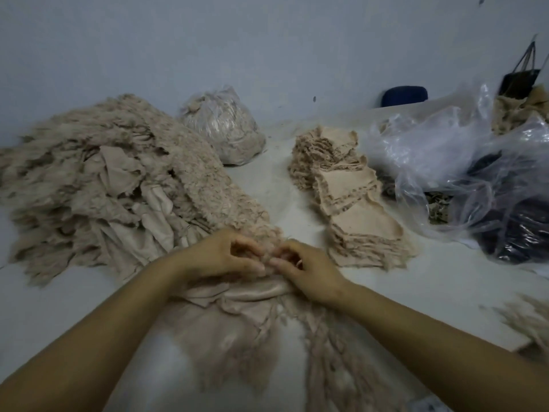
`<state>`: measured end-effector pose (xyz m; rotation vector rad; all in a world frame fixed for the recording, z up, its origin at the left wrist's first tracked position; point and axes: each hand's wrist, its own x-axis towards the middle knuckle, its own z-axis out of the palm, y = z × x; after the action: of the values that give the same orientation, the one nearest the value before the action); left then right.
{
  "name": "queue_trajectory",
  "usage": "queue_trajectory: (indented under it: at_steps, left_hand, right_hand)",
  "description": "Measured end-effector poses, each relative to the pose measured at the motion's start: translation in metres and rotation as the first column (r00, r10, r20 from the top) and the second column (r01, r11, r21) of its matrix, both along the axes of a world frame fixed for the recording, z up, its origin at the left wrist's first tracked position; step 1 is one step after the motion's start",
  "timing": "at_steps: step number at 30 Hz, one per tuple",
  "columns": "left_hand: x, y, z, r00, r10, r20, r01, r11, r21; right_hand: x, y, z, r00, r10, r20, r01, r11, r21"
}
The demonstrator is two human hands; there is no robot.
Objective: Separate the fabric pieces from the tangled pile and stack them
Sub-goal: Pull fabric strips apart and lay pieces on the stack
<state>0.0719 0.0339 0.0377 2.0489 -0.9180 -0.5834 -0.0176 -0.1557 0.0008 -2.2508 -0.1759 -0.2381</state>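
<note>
A big tangled pile of beige, frayed fabric pieces point(113, 185) covers the left of the white table and trails down toward me. My left hand point(219, 257) and my right hand point(309, 273) meet at the pile's near tip, and each pinches the fuzzy edge of a fabric piece point(269, 251) between thumb and fingers. More loose beige fabric point(252, 322) lies under my wrists and forearms. To the right, separated pieces lie in a slanting stack point(353, 200), flat and overlapping.
A tied clear bag of beige scraps point(225, 129) stands at the back. Crumpled clear plastic bags point(463, 162), one holding dark fabric point(517, 227), crowd the right. A dark bag point(518, 81) and a blue object point(405, 95) sit by the wall. Frayed fabric point(525, 322) lies at the right edge.
</note>
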Motion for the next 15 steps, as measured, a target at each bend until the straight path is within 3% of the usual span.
queue_trajectory:
  at_steps: [2,4,9,12,15]
  left_hand:
    - [0.003,0.019,-0.006,0.96,-0.133,0.248,0.035,0.931,0.363]
    - [0.007,0.026,-0.015,0.907,-0.215,0.363,0.018,0.88,0.474]
    - [0.005,0.02,-0.006,0.965,0.048,0.258,-0.089,0.984,0.151]
    - [-0.003,0.005,-0.004,0.974,0.079,0.211,-0.093,0.994,0.054]
    - [-0.009,-0.006,-0.007,0.983,0.107,0.151,-0.101,0.994,-0.046]
  right_hand:
    - [0.0,0.012,-0.011,0.996,0.053,-0.066,-0.059,0.994,-0.093]
    - [0.003,0.015,-0.013,0.992,0.084,-0.095,-0.1,0.979,-0.177]
    - [0.012,0.013,0.004,0.988,-0.078,-0.131,0.088,0.993,0.075]
    - [0.012,0.018,0.015,0.972,0.02,-0.236,0.072,0.925,0.374]
    - [0.012,0.024,0.014,0.983,0.037,-0.178,0.032,0.928,0.37]
